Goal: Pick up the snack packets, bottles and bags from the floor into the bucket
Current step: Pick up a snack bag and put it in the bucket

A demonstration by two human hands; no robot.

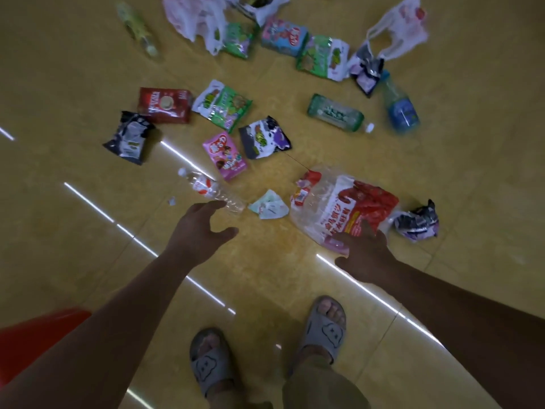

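Snack packets, bottles and bags lie scattered over the yellow tiled floor. My left hand (198, 227) hovers with fingers spread just short of a clear plastic bottle (211, 190) with a red-and-white label. My right hand (364, 250) reaches to the near edge of a large clear bag with red print (342, 205); its fingers touch the bag, and a grip cannot be made out. A pink packet (225, 156) and a small crumpled white wrapper (268, 205) lie between the two. A red bucket (35, 335) shows at the lower left edge.
Farther off lie a green bottle (336, 113), a blue bottle (399, 106), a red packet (165, 104), several green packets, dark packets and white carrier bags (398, 28). My feet in grey slippers (323, 326) stand on bare floor below my hands.
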